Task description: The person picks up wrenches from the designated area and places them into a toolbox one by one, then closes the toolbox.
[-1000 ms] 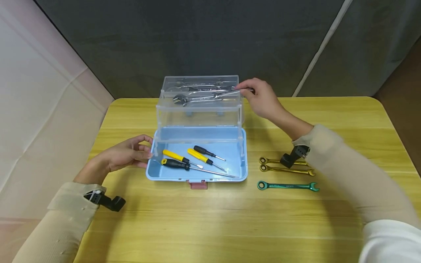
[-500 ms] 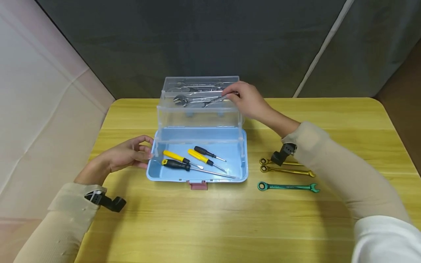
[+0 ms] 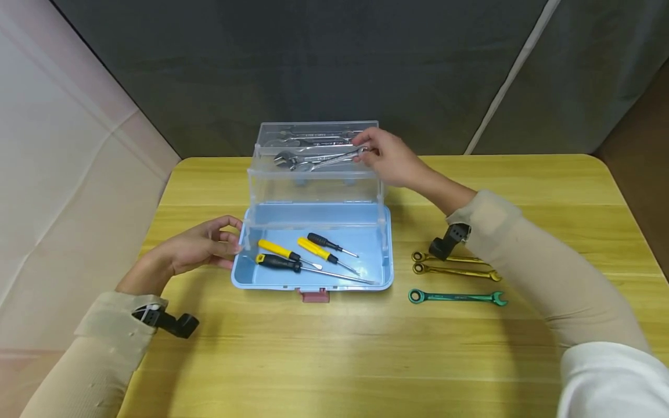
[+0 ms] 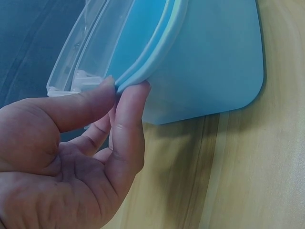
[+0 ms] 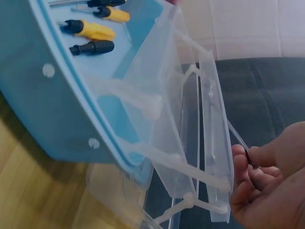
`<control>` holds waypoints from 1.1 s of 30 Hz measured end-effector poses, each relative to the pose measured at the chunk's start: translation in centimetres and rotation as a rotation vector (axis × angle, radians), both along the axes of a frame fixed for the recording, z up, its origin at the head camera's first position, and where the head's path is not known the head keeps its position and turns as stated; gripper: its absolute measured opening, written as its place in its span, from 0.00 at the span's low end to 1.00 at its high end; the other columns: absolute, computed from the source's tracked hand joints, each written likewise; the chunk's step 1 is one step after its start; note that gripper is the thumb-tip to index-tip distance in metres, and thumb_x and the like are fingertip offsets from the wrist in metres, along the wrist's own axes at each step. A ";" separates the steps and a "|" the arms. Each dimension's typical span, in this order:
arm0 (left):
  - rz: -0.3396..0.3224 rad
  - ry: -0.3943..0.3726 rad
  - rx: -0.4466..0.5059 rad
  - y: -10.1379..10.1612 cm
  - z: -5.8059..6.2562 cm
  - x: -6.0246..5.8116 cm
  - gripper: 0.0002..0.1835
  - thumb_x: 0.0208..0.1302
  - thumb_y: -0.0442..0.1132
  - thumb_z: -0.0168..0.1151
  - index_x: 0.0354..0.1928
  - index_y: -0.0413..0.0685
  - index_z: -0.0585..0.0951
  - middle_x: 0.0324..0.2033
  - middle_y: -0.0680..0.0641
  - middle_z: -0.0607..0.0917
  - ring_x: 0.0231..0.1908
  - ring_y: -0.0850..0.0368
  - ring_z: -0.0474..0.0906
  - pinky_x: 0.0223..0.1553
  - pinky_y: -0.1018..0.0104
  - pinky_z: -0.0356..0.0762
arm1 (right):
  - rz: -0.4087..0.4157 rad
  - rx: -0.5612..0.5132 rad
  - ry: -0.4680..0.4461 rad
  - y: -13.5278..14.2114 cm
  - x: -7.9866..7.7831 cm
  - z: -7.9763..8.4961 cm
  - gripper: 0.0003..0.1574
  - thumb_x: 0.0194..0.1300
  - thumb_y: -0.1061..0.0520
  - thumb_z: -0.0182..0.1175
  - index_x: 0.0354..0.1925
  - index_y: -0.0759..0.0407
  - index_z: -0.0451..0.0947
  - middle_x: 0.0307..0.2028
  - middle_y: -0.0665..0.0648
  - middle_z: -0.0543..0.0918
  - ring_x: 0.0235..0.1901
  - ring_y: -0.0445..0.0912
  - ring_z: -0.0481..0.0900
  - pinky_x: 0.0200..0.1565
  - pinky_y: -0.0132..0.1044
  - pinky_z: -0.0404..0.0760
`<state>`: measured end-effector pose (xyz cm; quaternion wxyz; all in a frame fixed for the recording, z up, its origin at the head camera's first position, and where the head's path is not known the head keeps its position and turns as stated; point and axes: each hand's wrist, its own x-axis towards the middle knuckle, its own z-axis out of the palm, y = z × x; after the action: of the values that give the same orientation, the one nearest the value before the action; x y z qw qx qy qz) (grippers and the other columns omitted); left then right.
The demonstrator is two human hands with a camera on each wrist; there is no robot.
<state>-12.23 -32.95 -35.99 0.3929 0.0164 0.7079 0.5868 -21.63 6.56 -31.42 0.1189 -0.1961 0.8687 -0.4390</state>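
My left hand (image 3: 201,247) pinches the left rim of a light blue toolbox (image 3: 233,273) between thumb and index finger, as the left wrist view shows up close. My right hand (image 3: 393,158) holds one end of a silver wrench (image 3: 331,161) over the raised clear tray (image 3: 313,200), and the wrench's other end points left. An adjustable wrench (image 3: 284,159) and several silver wrenches lie in the clear trays. Several screwdrivers, among them a long black one (image 3: 279,262) and a yellow one (image 3: 315,248), lie in the blue base.
Right of the toolbox a green ratchet wrench (image 3: 457,296) and two gold wrenches (image 3: 455,270) lie on the wooden table (image 3: 366,360). A pink latch (image 3: 315,296) hangs at the toolbox's front. Dark cloth (image 3: 334,64) rises behind the table.
My right hand has moved left with the wrench, whose far end has come down toward the tray beside the adjustable wrench. My left hand has stayed at the rim.
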 end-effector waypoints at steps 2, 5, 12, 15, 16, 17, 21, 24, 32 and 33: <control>0.001 -0.002 0.000 0.0 0.0 0.1 0.16 0.74 0.27 0.55 0.56 0.46 0.64 0.40 0.46 0.80 0.42 0.53 0.85 0.45 0.59 0.87 | 0.011 0.048 0.046 0.0 -0.1 -0.1 0.17 0.78 0.64 0.52 0.62 0.65 0.73 0.48 0.63 0.81 0.48 0.52 0.80 0.39 0.38 0.74; 0.004 -0.005 -0.001 -0.1 0.1 0.1 0.16 0.74 0.27 0.56 0.56 0.47 0.64 0.40 0.47 0.80 0.42 0.53 0.85 0.45 0.59 0.87 | 0.032 0.141 0.139 0.0 -0.4 -0.3 0.15 0.77 0.62 0.55 0.58 0.64 0.78 0.46 0.62 0.83 0.41 0.52 0.76 0.43 0.41 0.75; 0.006 -0.007 0.002 -0.2 0.1 0.2 0.16 0.74 0.26 0.55 0.56 0.47 0.65 0.40 0.47 0.80 0.41 0.53 0.85 0.44 0.60 0.87 | 0.101 0.291 0.280 0.1 -0.8 -0.4 0.14 0.73 0.61 0.62 0.54 0.63 0.84 0.48 0.60 0.85 0.49 0.52 0.77 0.56 0.45 0.76; 0.005 -0.005 -0.001 -0.2 0.1 0.3 0.16 0.74 0.27 0.55 0.55 0.47 0.65 0.40 0.47 0.80 0.41 0.53 0.85 0.44 0.60 0.87 | 0.129 0.355 0.288 0.0 -0.9 -0.2 0.14 0.71 0.61 0.64 0.54 0.62 0.85 0.50 0.59 0.86 0.53 0.53 0.77 0.61 0.47 0.74; 0.003 -0.004 0.000 -0.2 0.1 0.3 0.16 0.74 0.27 0.55 0.56 0.47 0.65 0.40 0.47 0.80 0.41 0.53 0.85 0.44 0.60 0.87 | 0.136 0.374 0.286 -0.1 -0.9 -0.1 0.14 0.71 0.61 0.64 0.54 0.61 0.85 0.50 0.59 0.86 0.54 0.53 0.77 0.61 0.47 0.74; 0.002 -0.003 0.000 -0.2 0.1 0.3 0.16 0.74 0.27 0.55 0.56 0.47 0.65 0.40 0.47 0.80 0.42 0.53 0.85 0.44 0.60 0.87 | 0.139 0.393 0.280 -0.1 -0.9 0.0 0.14 0.71 0.61 0.64 0.54 0.61 0.85 0.51 0.59 0.86 0.54 0.53 0.77 0.61 0.47 0.74; 0.001 -0.002 0.005 -0.2 0.1 0.2 0.16 0.74 0.27 0.55 0.56 0.47 0.64 0.40 0.47 0.80 0.42 0.53 0.85 0.45 0.60 0.87 | 0.144 0.448 0.255 -0.5 -1.0 0.7 0.14 0.72 0.61 0.64 0.53 0.61 0.86 0.52 0.59 0.86 0.53 0.52 0.80 0.59 0.46 0.78; 0.000 -0.004 0.007 -0.2 0.0 0.2 0.16 0.74 0.27 0.55 0.56 0.47 0.64 0.40 0.47 0.80 0.42 0.53 0.85 0.45 0.60 0.87 | 0.149 0.503 0.244 -0.7 -1.0 1.0 0.13 0.72 0.61 0.63 0.53 0.61 0.86 0.52 0.59 0.86 0.50 0.51 0.81 0.57 0.46 0.80; -0.007 -0.004 0.014 -0.1 0.1 0.0 0.16 0.74 0.27 0.55 0.56 0.47 0.64 0.40 0.47 0.81 0.41 0.53 0.85 0.44 0.60 0.87 | 0.150 0.562 0.258 -0.8 -1.1 1.3 0.15 0.72 0.64 0.57 0.52 0.62 0.86 0.52 0.59 0.86 0.50 0.51 0.81 0.55 0.46 0.82; -0.008 -0.004 0.015 -0.1 0.1 0.0 0.15 0.74 0.27 0.55 0.56 0.47 0.64 0.40 0.47 0.81 0.41 0.53 0.85 0.44 0.60 0.87 | 0.147 0.562 0.261 -0.8 -1.1 1.3 0.16 0.72 0.64 0.56 0.52 0.62 0.86 0.52 0.59 0.86 0.49 0.52 0.81 0.54 0.46 0.82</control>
<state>-12.23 -33.06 -35.91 0.3965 0.0208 0.7024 0.5908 -22.75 5.73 -30.13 0.0872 -0.2723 0.9475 -0.1432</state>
